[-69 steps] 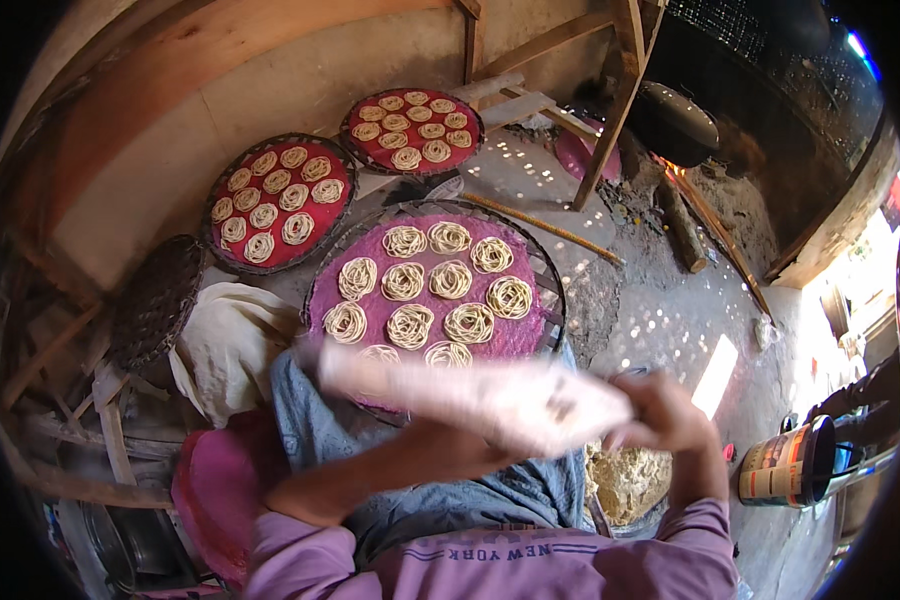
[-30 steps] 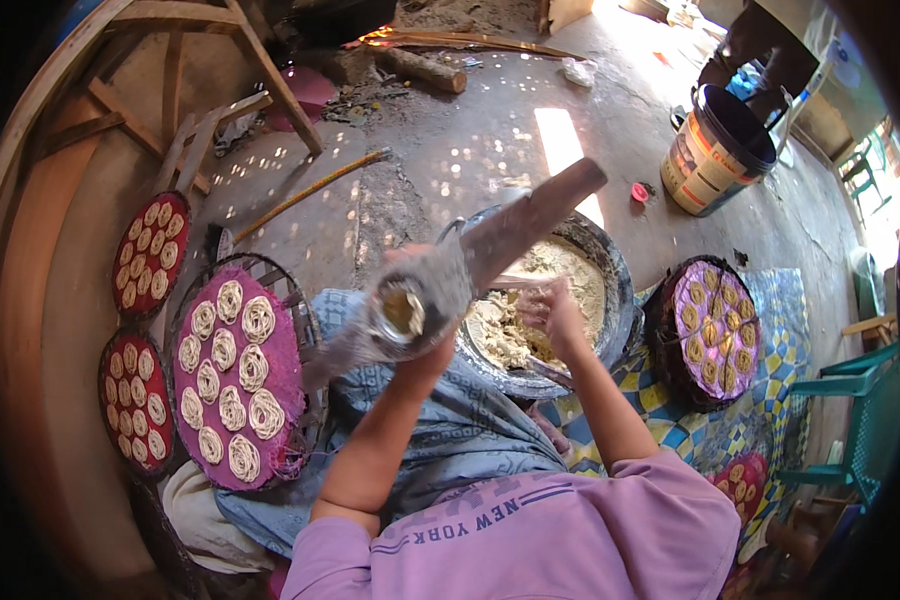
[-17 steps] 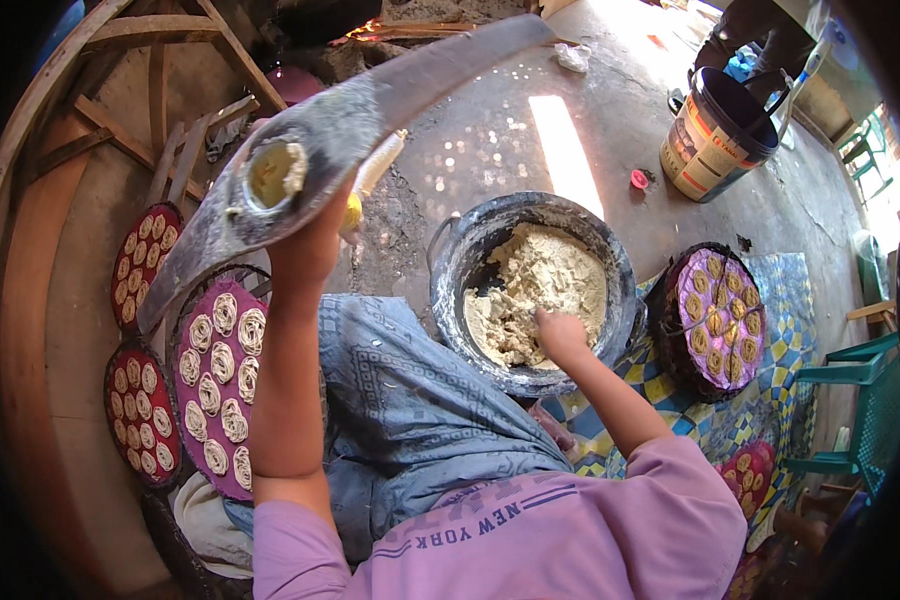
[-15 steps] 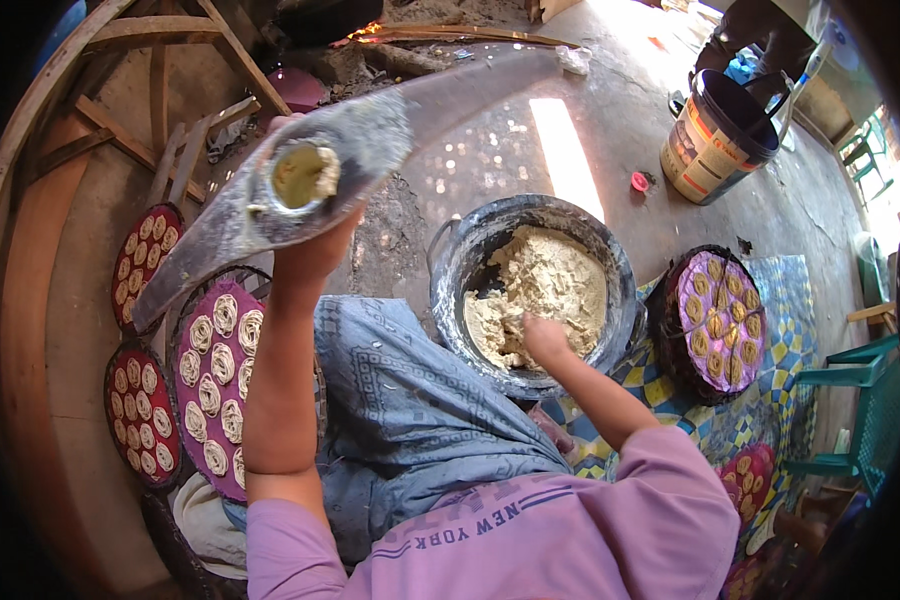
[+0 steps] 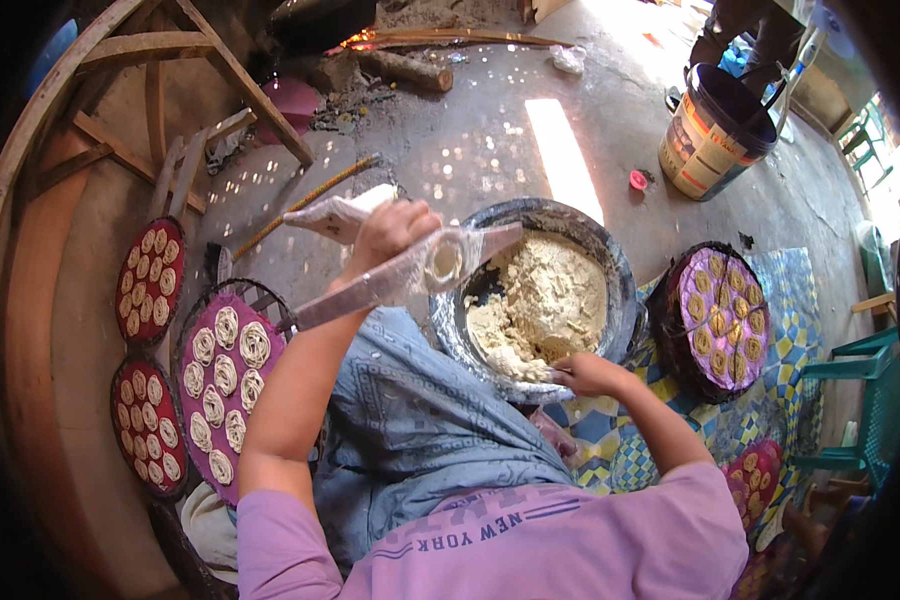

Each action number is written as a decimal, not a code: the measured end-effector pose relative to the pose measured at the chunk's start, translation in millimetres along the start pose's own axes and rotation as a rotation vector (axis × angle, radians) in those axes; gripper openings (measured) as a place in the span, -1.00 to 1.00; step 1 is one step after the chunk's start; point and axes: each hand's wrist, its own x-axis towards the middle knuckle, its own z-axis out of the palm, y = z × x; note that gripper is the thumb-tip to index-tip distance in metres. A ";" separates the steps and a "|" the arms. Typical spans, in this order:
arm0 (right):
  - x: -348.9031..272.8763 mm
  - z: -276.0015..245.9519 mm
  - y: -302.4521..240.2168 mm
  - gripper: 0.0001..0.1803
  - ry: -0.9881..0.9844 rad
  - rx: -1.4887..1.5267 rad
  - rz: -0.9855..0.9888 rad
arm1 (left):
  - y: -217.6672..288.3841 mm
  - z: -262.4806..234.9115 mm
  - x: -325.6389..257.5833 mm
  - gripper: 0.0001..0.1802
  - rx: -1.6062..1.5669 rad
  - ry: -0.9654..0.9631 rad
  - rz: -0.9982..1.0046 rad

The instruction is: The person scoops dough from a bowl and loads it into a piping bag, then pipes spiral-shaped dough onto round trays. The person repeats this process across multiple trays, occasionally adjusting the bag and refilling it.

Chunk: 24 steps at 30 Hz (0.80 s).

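Observation:
My left hand (image 5: pixel 395 235) is closed around a dough-smeared hand press, a long flat bar (image 5: pixel 370 290) with a round, open cup in its middle. A second pale piece (image 5: pixel 335 217) sticks out beyond the same hand; how it joins the bar is hidden. The bar's far end reaches over the rim of a big dark pot (image 5: pixel 622 290). Pale, crumbly dough (image 5: pixel 560 280) fills much of the pot. At its near edge, my right hand (image 5: pixel 592 375) has its fingers closed beside a lump of dough, on something pale and too small to name.
On the left stand round trays (image 5: pixel 192 455) with coiled noodle nests on purple and red covers. Another such tray (image 5: pixel 722 320) sits right of the pot on a patterned mat (image 5: pixel 785 290). Farther off are a bucket (image 5: pixel 715 140), a wooden frame (image 5: pixel 150 50) and a small fire (image 5: pixel 360 38).
My left hand has brought the press down and right, toward the pot, and turned it. My right hand has drawn back from the middle of the dough to the pot's near rim.

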 end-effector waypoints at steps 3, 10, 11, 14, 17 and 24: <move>-59.8 -68.6 -16.9 -0.62 -0.077 0.399 -0.022 | 0.4 9.4 -6.9 -0.74 0.021 0.014 0.039; -69.9 -122.7 -58.3 -0.69 -0.264 1.044 -0.163 | 22.4 16.2 6.8 -0.84 -0.019 0.016 0.042; -62.2 -126.1 -63.4 -0.72 -0.113 0.768 -0.212 | 26.2 17.1 9.9 -0.84 -0.010 -0.006 0.054; -48.9 -123.8 -85.9 -0.79 0.533 -0.273 -0.152 | 38.1 22.7 18.3 -0.87 0.127 -0.104 -0.002; -38.0 -96.4 -123.7 -0.70 0.915 -0.686 -0.310 | 47.8 29.2 22.8 -0.78 0.110 -0.132 -0.071; -75.1 -82.5 -139.4 -0.59 0.847 -0.708 -0.259 | 32.1 21.2 10.7 -0.68 0.076 -0.170 -0.184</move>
